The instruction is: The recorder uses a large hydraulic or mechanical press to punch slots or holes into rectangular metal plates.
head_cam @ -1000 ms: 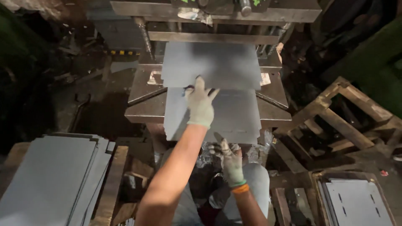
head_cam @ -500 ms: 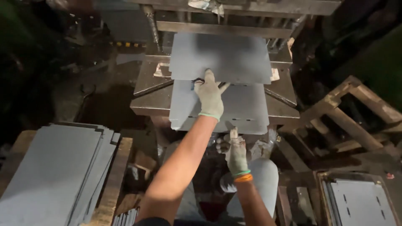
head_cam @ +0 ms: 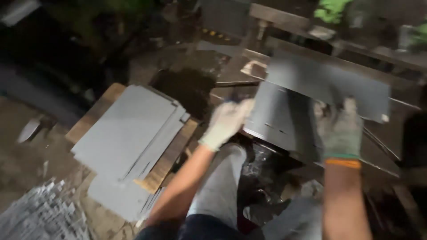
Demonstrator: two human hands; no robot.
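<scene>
1. Grey metal sheet (head_cam: 284, 118) is lying on the press surface (head_cam: 382, 155), both gloved hands gripping it.
2. Left hand (head_cam: 227, 122) is pinching its left edge.
3. Right hand (head_cam: 340, 131) is clasping its right part.
4. Stacked grey sheets (head_cam: 129, 138) are resting left.

The grey metal sheet (head_cam: 280, 118) is flat, thin and rectangular, with a row of small slots near its middle. It sits at 2 o'clock in the view, tilted, over a machine bed, with 1 gloved hand on each side edge.
</scene>
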